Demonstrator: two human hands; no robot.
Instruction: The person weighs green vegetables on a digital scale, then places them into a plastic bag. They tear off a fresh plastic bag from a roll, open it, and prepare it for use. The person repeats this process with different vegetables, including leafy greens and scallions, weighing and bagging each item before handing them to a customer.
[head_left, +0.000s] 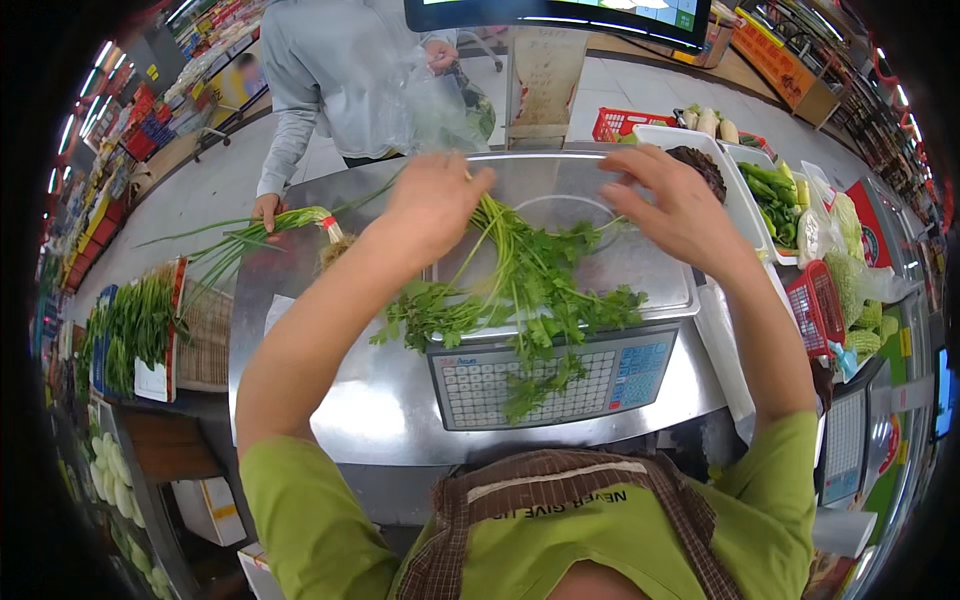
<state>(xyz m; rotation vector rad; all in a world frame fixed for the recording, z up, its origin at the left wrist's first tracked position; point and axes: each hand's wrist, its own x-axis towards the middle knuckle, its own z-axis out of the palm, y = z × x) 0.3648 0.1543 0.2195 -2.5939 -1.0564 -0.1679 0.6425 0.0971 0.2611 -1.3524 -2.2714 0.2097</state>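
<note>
My left hand (442, 202) is around the stem ends of a bunch of cilantro (517, 262); its fingertips are blurred. The leafy tops spread over the steel pan (660, 285) of a weighing scale and droop onto its keypad (487, 390). My right hand (667, 199) hovers over the pan's right side, fingers apart and holding nothing. Left of my left forearm, a bunch of spring onions (300, 219), bound with red tape, has its roots partly hidden by that arm. Another person's hand (268, 210) touches its green leaves.
The other person, in a grey top (337, 82), stands across the steel counter (360, 420) with a clear plastic bag (450, 112). A monitor (555, 15) rises at the back. Right are a white tray of green peppers (772, 199) and a red basket (814, 307); left, leafy greens (139, 322).
</note>
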